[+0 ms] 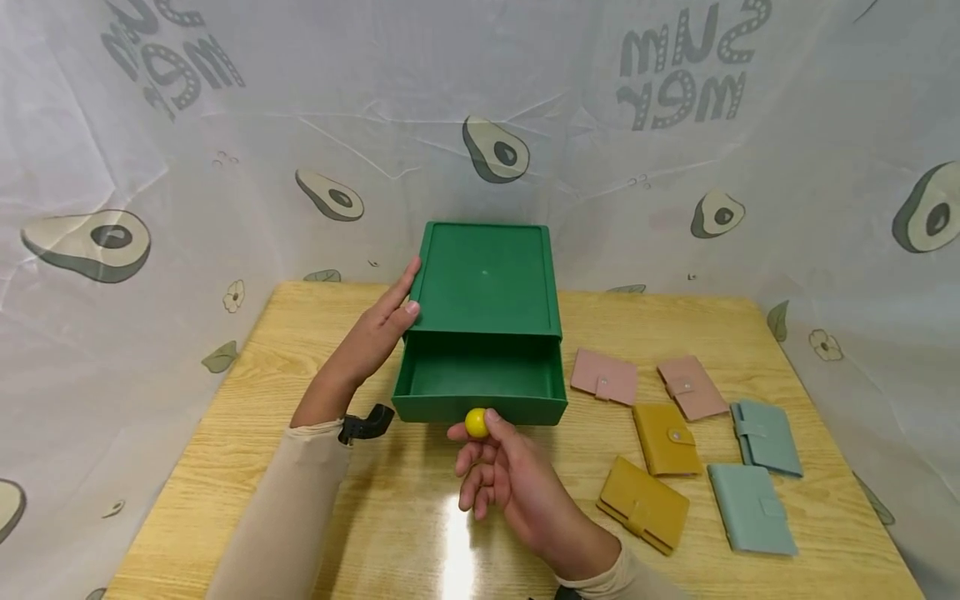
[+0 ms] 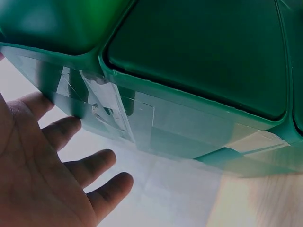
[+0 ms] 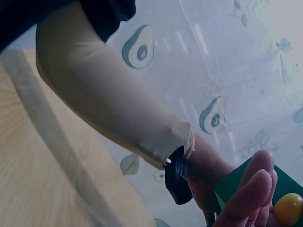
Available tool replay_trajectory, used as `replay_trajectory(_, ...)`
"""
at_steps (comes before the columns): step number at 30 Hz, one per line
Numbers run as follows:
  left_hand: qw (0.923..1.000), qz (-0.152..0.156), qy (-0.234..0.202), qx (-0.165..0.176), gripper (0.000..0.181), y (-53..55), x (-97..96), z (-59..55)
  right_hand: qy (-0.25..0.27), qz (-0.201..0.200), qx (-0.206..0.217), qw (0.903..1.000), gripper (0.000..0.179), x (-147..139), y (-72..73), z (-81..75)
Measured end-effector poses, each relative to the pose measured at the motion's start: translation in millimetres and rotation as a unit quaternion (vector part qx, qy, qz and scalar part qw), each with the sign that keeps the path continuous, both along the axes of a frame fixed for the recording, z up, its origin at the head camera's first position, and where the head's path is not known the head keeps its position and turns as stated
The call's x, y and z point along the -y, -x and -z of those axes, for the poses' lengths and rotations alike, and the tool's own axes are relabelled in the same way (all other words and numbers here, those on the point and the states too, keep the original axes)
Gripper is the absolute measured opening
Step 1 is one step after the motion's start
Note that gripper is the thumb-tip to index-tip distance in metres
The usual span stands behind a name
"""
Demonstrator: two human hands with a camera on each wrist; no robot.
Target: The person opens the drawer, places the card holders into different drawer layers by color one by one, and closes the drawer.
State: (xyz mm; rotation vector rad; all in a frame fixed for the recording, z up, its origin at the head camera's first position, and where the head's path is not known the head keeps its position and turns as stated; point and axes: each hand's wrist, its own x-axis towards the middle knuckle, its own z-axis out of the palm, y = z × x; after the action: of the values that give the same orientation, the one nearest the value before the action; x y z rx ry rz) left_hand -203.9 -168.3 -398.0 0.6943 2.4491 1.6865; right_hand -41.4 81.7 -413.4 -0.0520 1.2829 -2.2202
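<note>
A green drawer box stands on the table with its drawer pulled partway out; the inside that shows is bare. At the middle of the drawer front is a round yellow knob, pinched between the thumb and index finger of my right hand. The other right fingers curl loosely below it. My left hand lies along the box's left side, fingers extended and thumb at the top edge. The left wrist view shows its spread fingers beside the box's taped side.
To the right lie small snap-closed card wallets: two pink, two mustard yellow and two light blue. A pale curtain with avocado prints hangs behind the wooden table and down its sides.
</note>
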Motion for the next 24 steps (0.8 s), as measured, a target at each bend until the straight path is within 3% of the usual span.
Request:
replay_trajectory(11,1.0000,0.002,0.003,-0.006,0.064,1.7,1.8,0.4,0.021,-0.031,0.015,0.9992,0.062,-0.9,-26.7,-2.2)
replay_trajectory(24,0.9997,0.016,0.007,-0.015,0.065,4.6,4.0,1.1,0.036,-0.046,0.004,0.9983,0.056,0.2,-33.1,3.8)
